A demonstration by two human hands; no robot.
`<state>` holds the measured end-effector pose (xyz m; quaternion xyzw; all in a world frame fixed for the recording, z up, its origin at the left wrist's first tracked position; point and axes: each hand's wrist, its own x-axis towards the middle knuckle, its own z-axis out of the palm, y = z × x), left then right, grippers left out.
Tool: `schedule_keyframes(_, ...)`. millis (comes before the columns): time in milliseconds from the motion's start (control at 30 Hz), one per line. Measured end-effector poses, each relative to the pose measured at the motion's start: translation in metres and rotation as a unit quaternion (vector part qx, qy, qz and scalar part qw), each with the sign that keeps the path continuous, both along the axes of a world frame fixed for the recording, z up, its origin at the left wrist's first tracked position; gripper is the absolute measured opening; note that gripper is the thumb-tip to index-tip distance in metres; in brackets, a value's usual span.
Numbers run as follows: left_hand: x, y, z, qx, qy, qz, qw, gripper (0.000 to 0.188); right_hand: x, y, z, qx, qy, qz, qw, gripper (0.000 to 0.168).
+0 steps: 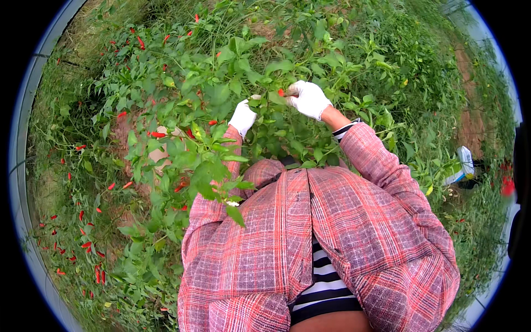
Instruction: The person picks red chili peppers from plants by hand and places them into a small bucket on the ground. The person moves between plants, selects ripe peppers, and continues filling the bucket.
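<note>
My right hand (308,99), in a white glove with a soiled fingertip area, is closed on a red chili pepper (281,92) among the leaves of a chili plant (274,137). To its left, my left hand (243,117), also in a white glove, reaches into the same foliage. Its fingertips are close to a stem, and leaves partly hide them, so I cannot tell whether they grip it. More red peppers (157,134) hang among the leaves left of my left forearm.
Dense chili plants (124,79) with several ripe peppers spread to the left. Bare reddish soil (471,103) forms a strip at the right. A pale plastic package (465,162) lies at the right among plants. Leafy branches overlap my left sleeve.
</note>
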<state>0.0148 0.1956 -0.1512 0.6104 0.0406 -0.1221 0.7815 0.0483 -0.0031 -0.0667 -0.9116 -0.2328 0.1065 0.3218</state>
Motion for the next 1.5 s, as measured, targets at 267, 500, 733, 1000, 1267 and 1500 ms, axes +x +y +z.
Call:
schedule_keyframes(267,-0.012,-0.001,0.021,0.064,0.062,0.057,0.994,0.021,0.003,0.019,0.03,-0.137,-0.075,0.146,0.977,0.021)
schedule_keyframes(500,-0.03,0.0,0.022,0.102,0.017,0.031,0.994,0.023,0.022,-0.001,-0.002,-0.209,-0.073,0.111,0.969,0.026)
schedule_keyframes(733,-0.04,0.005,0.035,0.024,0.019,-0.002,1.0,0.025,0.036,-0.033,0.011,0.185,-0.085,-0.024,0.979,0.024)
schedule_keyframes(1000,-0.038,-0.001,0.05,0.167,-0.153,-0.268,0.936,0.043,-0.004,-0.071,0.064,0.634,0.232,-0.153,0.722,0.016)
schedule_keyframes(1267,-0.016,-0.011,0.049,0.248,-0.099,-0.062,0.962,0.04,-0.039,-0.098,0.085,0.759,0.321,0.028,0.565,0.035)
schedule_keyframes(1500,-0.002,0.025,-0.016,0.203,-0.083,0.037,0.975,0.03,-0.061,-0.034,0.107,0.671,0.488,0.14,0.54,0.019)
